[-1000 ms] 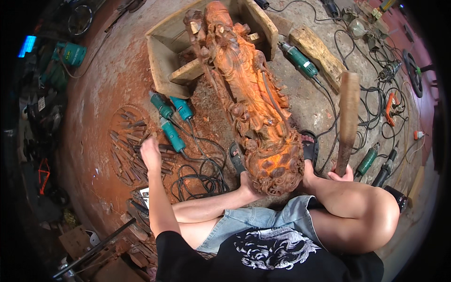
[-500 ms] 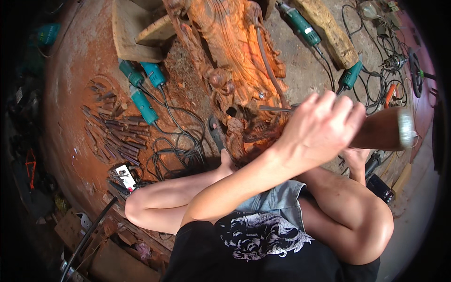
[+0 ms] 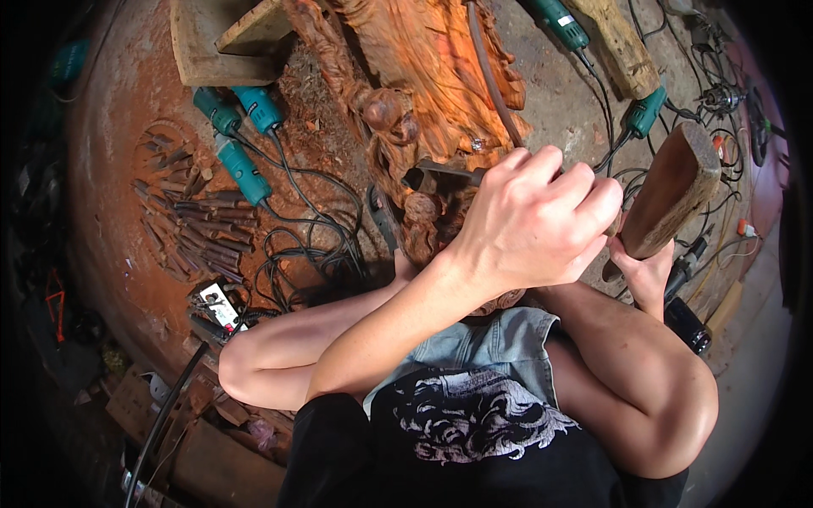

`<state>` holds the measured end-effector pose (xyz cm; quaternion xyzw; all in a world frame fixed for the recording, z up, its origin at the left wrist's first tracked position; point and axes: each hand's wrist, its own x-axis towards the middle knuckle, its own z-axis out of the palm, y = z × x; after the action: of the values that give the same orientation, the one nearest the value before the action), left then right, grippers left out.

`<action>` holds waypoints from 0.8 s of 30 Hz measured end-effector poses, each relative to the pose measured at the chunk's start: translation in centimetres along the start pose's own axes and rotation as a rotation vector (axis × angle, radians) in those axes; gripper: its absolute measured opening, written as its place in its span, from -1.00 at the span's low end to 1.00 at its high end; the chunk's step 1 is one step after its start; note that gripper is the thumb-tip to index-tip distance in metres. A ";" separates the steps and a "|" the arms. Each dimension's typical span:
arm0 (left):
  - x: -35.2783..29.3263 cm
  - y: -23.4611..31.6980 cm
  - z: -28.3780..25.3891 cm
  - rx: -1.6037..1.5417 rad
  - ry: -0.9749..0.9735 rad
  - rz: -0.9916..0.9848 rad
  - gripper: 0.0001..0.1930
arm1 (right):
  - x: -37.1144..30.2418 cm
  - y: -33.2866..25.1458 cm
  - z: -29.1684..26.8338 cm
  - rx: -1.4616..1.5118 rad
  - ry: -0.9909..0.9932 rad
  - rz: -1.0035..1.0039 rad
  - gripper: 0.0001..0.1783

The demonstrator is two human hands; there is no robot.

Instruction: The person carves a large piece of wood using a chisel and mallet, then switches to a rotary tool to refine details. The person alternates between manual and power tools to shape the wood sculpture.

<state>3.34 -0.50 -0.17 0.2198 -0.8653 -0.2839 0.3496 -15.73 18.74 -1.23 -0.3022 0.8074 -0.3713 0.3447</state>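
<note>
My left hand (image 3: pixel 546 216) is wrapped round a chisel (image 3: pixel 449 172), its metal blade pointing left over the carving. The blade end lies over a dark part of a reddish-orange wood carving (image 3: pixel 423 68); whether it touches the wood I cannot tell. To the right, my right hand (image 3: pixel 645 271) grips a wooden mallet (image 3: pixel 673 190), whose thick brown block is raised and tilted, apart from the chisel. The mallet head partly hides that hand. The lower carving, with rounded carved shapes, sits between my legs, partly covered by my left hand and forearm.
Several chisels (image 3: pixel 203 224) lie on the dusty floor at left, near teal power tools (image 3: pixel 241 169) with tangled black cords. A power strip (image 3: pixel 222 306) rests by my left knee. Another green power tool (image 3: pixel 555 21) and a log (image 3: pixel 618 51) lie at the upper right.
The mallet has swung from lying sideways to a more upright tilt, and its head moved left. The chisel blade has shifted left over the carving. The whole scene sits slightly higher in view.
</note>
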 end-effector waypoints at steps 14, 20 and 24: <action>-0.3 -0.9 -2.1 -0.173 0.131 0.067 -0.65 | 0.2 -0.3 -3.1 0.013 0.154 -0.223 -0.32; -1.0 -1.0 -2.7 -0.199 0.210 0.059 -0.59 | 1.7 -4.6 -5.1 -0.490 0.212 -0.388 -0.48; -0.5 -0.8 -2.5 -0.201 0.338 0.046 -0.77 | 4.0 -1.5 -8.2 -0.582 0.175 -0.693 -0.40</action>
<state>5.63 -1.66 0.56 0.2083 -0.7666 -0.3197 0.5165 -24.12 18.14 2.64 -0.6062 0.7555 -0.2465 0.0318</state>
